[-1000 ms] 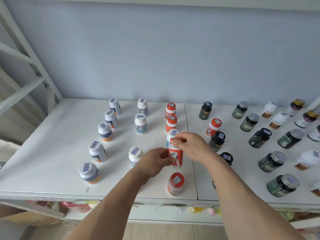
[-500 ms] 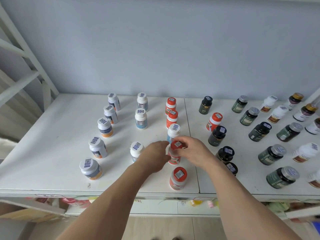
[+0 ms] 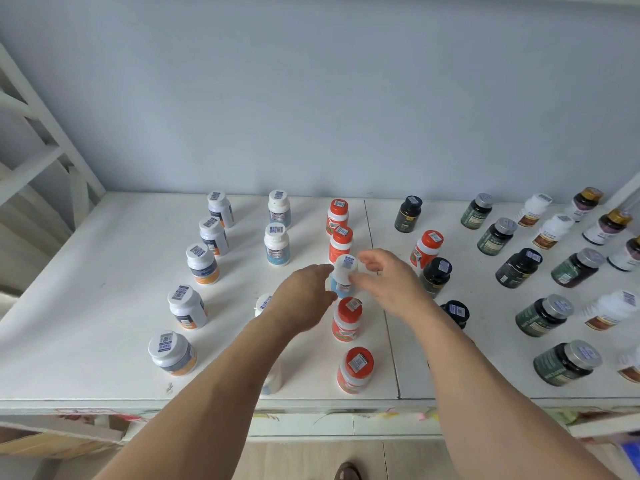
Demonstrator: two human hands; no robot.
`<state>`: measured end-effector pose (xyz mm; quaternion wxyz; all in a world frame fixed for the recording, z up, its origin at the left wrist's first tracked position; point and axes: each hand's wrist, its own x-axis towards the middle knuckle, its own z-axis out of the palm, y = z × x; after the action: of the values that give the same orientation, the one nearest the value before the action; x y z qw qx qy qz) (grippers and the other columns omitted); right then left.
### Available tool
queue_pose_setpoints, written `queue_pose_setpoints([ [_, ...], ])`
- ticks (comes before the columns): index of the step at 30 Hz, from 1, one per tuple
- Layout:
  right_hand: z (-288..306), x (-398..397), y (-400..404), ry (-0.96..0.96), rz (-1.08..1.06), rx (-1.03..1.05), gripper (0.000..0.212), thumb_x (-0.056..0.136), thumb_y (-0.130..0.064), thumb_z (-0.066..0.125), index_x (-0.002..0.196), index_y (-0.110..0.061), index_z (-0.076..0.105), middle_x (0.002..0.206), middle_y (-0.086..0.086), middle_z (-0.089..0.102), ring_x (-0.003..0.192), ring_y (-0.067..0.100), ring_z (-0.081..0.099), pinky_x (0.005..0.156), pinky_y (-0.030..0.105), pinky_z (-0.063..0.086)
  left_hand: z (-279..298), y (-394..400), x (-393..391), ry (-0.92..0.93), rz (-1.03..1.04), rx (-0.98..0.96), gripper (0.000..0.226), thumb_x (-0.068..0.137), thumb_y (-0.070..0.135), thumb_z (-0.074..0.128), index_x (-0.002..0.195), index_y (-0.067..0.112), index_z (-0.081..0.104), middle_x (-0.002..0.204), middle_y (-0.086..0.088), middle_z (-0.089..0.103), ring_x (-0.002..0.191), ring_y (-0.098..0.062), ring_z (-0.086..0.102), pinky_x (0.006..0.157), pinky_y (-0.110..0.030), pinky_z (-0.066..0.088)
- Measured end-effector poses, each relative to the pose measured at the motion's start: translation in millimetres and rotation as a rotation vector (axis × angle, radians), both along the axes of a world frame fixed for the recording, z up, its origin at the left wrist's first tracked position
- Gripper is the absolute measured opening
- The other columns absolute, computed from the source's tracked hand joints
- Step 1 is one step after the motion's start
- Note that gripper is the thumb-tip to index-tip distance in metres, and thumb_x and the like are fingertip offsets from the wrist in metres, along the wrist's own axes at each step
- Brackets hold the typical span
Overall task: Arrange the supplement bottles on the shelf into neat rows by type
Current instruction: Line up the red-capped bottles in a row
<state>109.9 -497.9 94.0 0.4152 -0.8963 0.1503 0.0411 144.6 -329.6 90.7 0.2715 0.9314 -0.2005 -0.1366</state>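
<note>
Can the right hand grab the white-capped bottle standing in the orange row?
Probably yes. The right hand is open right beside the white-capped bottle, with nothing between them. The left hand is close on the other side, and the orange-capped bottles stand just behind and in front.

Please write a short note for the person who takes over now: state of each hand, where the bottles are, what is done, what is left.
Left hand: open, empty, beside the white-capped blue-label bottle.
Right hand: open, fingers around that bottle's other side, not clearly gripping.
That bottle stands in the red-capped row, out of place.
Done: the white-capped orange-label row at left is straight; two blue-label bottles are lined up behind.
Left: move the stray blue-label bottle to its row; move the red-capped bottle out of the black bottles; tidy the right side of the shelf.
</note>
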Motion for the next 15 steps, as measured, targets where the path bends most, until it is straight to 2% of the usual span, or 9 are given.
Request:
queue_pose_setpoints([
  [3, -5.7, 22.5, -2.2, 0.048, 0.087, -0.045, 0.056, 0.089, -0.038, 0.068, 0.139, -0.029, 0.046, 0.145, -0.006, 0.049, 0.131, 0.017, 0.047, 0.093, 0.029, 0.039, 3.0, -4.3, 12.0, -0.032, 0.016, 0.011, 0.053, 0.092, 0.026, 0.062, 0.142, 0.022, 0.044, 0.14, 0.0, 0.054, 0.121, -0.02, 0.056, 0.1, -0.032, 0.046],
  [6, -14.6, 37.0, -0.7, 0.09, 0.142, -0.075, 0.058, 0.088, -0.036, 0.069, 0.14, -0.026, 0.045, 0.144, -0.005, 0.05, 0.132, 0.021, 0.048, 0.104, 0.037, 0.041, 4.9, -10.1, 23.5, -0.016, 0.025, 0.044, 0.054, 0.093, 0.025, 0.061, 0.144, 0.02, 0.042, 0.14, -0.001, 0.053, 0.122, -0.02, 0.054, 0.1, -0.031, 0.045],
  [8, -18.7, 42.5, -1.5, 0.097, 0.169, -0.091, 0.055, 0.088, -0.036, 0.068, 0.138, -0.026, 0.048, 0.142, -0.003, 0.053, 0.128, 0.023, 0.051, 0.106, 0.039, 0.042, 4.2, -13.4, 31.2, 0.028, 0.028, 0.073, 0.056, 0.093, 0.025, 0.061, 0.145, 0.019, 0.04, 0.141, -0.002, 0.052, 0.124, -0.02, 0.053, 0.102, -0.03, 0.043],
  [12, -13.7, 51.3, -11.4, 0.054, 0.174, -0.031, 0.045, 0.088, -0.035, 0.069, 0.13, -0.025, 0.054, 0.132, -0.005, 0.06, 0.118, 0.018, 0.058, 0.096, 0.031, 0.046, 0.5, -14.4, 45.3, 0.118, 0.04, 0.052, 0.061, 0.09, 0.028, 0.065, 0.145, 0.018, 0.039, 0.141, -0.001, 0.052, 0.125, -0.019, 0.053, 0.104, -0.032, 0.044],
  [15, -0.5, 56.7, -18.4, 0.013, 0.182, 0.015, 0.04, 0.084, -0.038, 0.072, 0.121, -0.026, 0.061, 0.12, -0.008, 0.066, 0.106, 0.013, 0.062, 0.082, 0.025, 0.048, 0.2, -13.4, 47.6, 0.224, 0.03, 0.008, 0.065, 0.085, 0.03, 0.071, 0.142, 0.019, 0.043, 0.136, 0.001, 0.055, 0.12, -0.017, 0.056, 0.102, -0.031, 0.045],
])
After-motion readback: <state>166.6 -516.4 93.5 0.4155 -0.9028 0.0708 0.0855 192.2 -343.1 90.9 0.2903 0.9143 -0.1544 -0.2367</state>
